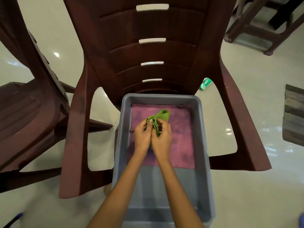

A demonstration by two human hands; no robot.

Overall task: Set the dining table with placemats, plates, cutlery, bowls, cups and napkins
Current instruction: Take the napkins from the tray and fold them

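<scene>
Green napkin [160, 118]: bunched, gripped by both hands over grey tub [203, 129], just above purple cloth [179, 137] lying flat in tub's far half.

Head view:
- Left hand [142, 134]: fingers curled round napkin's near-left folds.
- Right hand [162, 139]: fingers curled round napkin's near edge, touching left hand.
- Napkin long axis: runs from hands toward tub's far-right corner; free tip points away, toward brown chair [148, 55] behind tub.
- Step in hand, by judgement: gathering napkin from tub.
- Next move likely requires lifting clear of tub walls and carrying to table, not in view.
</scene>
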